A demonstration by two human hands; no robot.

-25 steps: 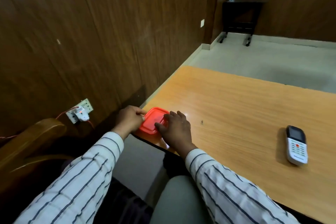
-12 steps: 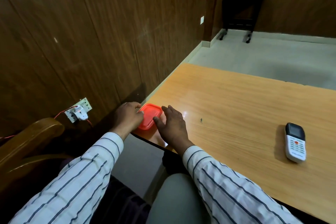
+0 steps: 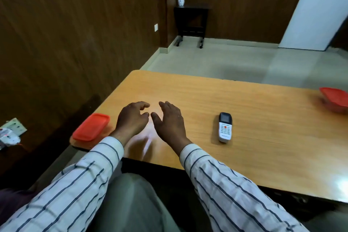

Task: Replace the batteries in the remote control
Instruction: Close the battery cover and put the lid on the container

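Observation:
A white remote control [image 3: 225, 127] with a dark screen and orange buttons lies face up on the wooden table [image 3: 263, 137], to the right of my hands. My left hand [image 3: 131, 118] and my right hand [image 3: 168, 120] hover side by side over the table near its front edge, both empty with fingers apart. A red lidded box [image 3: 91, 127] sits on the table's front left corner, just left of my left hand and apart from it. No batteries are visible.
A second red container [image 3: 334, 98] stands at the table's far right edge. A wood-panelled wall runs along the left, with a wall socket and plug [image 3: 11, 130] low down. A small dark side table [image 3: 191, 19] stands in the far corner.
Both hands have let go of the red lidded box and moved right, toward the middle of the table. The camera has turned right, bringing the second red container into view.

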